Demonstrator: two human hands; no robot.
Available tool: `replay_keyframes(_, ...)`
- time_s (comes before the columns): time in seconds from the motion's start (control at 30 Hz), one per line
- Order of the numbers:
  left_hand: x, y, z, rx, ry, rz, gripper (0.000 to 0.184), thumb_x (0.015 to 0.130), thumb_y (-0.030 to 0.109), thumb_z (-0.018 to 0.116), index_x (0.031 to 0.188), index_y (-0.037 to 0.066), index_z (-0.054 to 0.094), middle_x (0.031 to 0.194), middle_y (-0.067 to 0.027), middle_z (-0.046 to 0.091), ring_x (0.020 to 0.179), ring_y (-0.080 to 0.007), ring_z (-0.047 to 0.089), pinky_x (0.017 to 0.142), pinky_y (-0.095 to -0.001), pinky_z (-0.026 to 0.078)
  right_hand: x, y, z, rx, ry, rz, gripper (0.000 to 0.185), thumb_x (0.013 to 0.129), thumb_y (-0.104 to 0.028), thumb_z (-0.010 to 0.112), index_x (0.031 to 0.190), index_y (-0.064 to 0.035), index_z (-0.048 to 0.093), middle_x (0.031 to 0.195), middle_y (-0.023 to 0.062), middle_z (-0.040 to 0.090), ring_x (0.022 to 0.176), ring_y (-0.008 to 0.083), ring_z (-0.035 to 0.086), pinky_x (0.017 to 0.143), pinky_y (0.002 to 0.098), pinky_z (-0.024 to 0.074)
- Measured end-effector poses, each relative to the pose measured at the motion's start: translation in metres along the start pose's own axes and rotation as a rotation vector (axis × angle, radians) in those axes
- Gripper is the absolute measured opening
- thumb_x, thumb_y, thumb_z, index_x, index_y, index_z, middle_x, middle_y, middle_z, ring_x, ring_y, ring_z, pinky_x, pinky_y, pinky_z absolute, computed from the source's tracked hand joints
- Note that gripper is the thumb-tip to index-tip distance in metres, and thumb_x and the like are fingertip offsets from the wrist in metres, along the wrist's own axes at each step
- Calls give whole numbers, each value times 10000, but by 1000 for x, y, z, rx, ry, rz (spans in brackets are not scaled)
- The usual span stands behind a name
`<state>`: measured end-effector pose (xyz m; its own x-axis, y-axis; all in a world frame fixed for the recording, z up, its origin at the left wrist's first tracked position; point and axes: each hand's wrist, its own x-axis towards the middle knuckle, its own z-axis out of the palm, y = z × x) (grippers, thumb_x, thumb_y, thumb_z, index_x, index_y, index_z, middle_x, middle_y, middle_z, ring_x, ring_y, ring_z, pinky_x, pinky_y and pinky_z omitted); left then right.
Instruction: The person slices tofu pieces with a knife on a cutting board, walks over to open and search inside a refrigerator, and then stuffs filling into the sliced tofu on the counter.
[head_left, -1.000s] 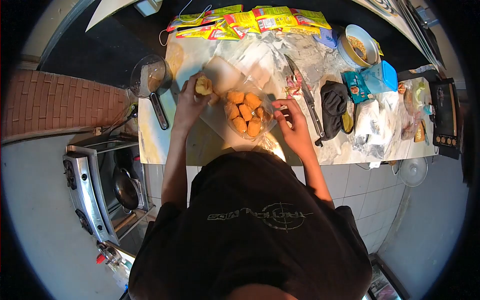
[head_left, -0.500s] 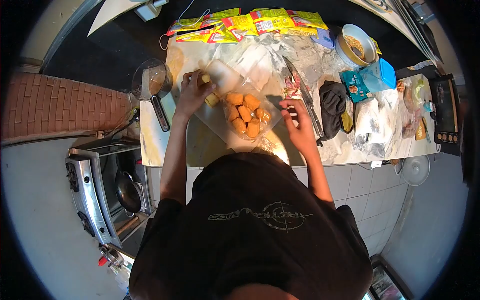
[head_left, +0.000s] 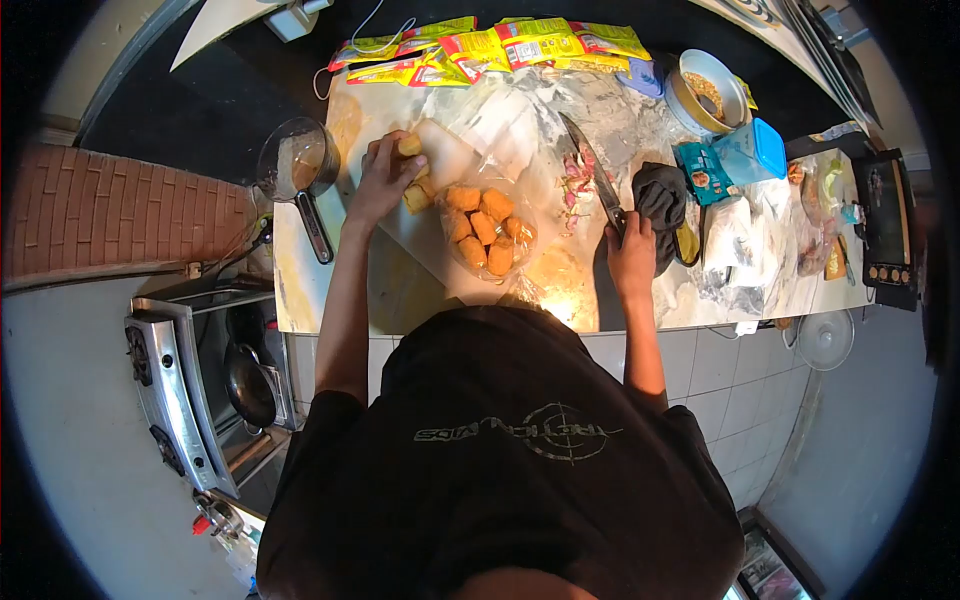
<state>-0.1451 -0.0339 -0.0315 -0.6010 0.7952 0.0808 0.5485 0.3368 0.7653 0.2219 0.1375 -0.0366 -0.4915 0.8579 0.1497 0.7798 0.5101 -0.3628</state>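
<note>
My left hand (head_left: 385, 180) pinches a pale yellow-brown piece of what looks like tofu (head_left: 409, 145) over a white cutting board (head_left: 445, 150). Another such piece (head_left: 417, 197) lies on the board just below the fingers. To the right, my right hand (head_left: 632, 245) has its fingers wrapped round the handle of a long knife (head_left: 597, 175). The blade lies pointing away from me, beside pinkish-red shallot peelings (head_left: 576, 185). Between my hands, a clear plastic bag (head_left: 525, 262) holds several orange-brown fried tofu pieces (head_left: 484, 227).
A saucepan (head_left: 300, 160) stands at the left, its handle toward me. Yellow packets (head_left: 500, 50) line the back edge. On the right are a bowl of grains (head_left: 705, 92), a blue-lidded container (head_left: 765, 150), a black cloth (head_left: 660, 195) and white plastic bags (head_left: 735, 240).
My right hand has moved right and down from beside the peelings and closed on the knife's handle. My left hand stays near the board, still pinching the tofu piece.
</note>
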Motion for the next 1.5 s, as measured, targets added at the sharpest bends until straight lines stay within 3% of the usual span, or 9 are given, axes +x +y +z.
replay_keyframes(0.23, 4, 4, -4, -149, 3, -60, 485, 904, 374, 642, 1196, 9, 512, 1028, -142, 568, 950, -260, 587, 856, -352, 478, 0, 6, 6, 150, 39, 9, 183, 853, 1, 536, 1023, 39, 482, 1009, 274, 549, 896, 474, 560, 756, 527, 453)
replay_keyframes(0.37, 8, -1, -6, -175, -42, -101, 484, 909, 378, 636, 1195, 3, 525, 1020, -147, 565, 948, -258, 583, 856, -356, 470, -10, 5, -17, 243, 40, 32, 152, 881, -3, 511, 1020, 59, 505, 964, 301, 559, 899, 484, 554, 771, 520, 444)
replay_keyframes(0.63, 5, 12, 1, 88, 235, 48, 458, 927, 376, 602, 1215, 25, 535, 1165, -173, 522, 1149, -304, 511, 988, -387, 396, -15, 6, -39, 55, 73, 14, 256, 822, 50, 548, 1048, 23, 432, 981, 259, 525, 918, 477, 540, 772, 532, 437)
replay_keyframes(0.97, 15, 2, 9, 212, 267, 86, 503, 893, 397, 633, 1266, 88, 501, 1165, -196, 535, 1086, -391, 528, 937, -442, 431, -20, -14, -40, 108, 42, 12, 231, 827, 37, 566, 1031, 11, 460, 979, 240, 534, 904, 455, 555, 754, 519, 446)
replay_keyframes(1.07, 22, 6, 4, 53, 222, 32, 455, 896, 381, 634, 1233, 90, 540, 1130, -182, 561, 1059, -386, 547, 915, -445, 440, -21, -16, -41, 148, 40, -10, 227, 826, 32, 573, 1025, 8, 466, 972, 236, 538, 895, 455, 559, 746, 518, 453)
replay_keyframes(1.17, 36, -13, -2, -34, -76, -16, 411, 912, 318, 633, 1141, -18, 574, 1097, -188, 572, 973, -286, 591, 833, -374, 471, -21, -17, -39, 177, 29, 30, 210, 849, 31, 556, 1046, -2, 490, 986, 238, 548, 902, 466, 538, 748, 515, 426)
replay_keyframes(1.27, 38, -12, 0, -104, -167, -267, 359, 914, 300, 636, 1105, -2, 605, 1091, -180, 577, 909, -255, 599, 797, -358, 482, -22, -19, -40, 171, 20, 14, 210, 833, 14, 576, 1014, 1, 470, 977, 231, 540, 884, 452, 567, 716, 517, 462)
replay_keyframes(1.33, 36, -19, 10, 140, 127, 42, 356, 914, 310, 626, 1166, 60, 594, 1116, -170, 563, 1028, -313, 561, 902, -390, 445, -23, -19, -40, 169, 19, 1, 208, 838, 6, 575, 1015, -2, 466, 974, 233, 542, 877, 458, 566, 717, 517, 465)
replay_keyframes(1.5, 31, 56, -5, 12, 324, 207, 438, 858, 278, 697, 1176, 12, 558, 1089, -174, 551, 1034, -322, 545, 909, -401, 435, -25, -27, -49, 230, 13, 50, 217, 827, 25, 579, 1009, 0, 465, 957, 243, 546, 872, 470, 561, 719, 529, 451)
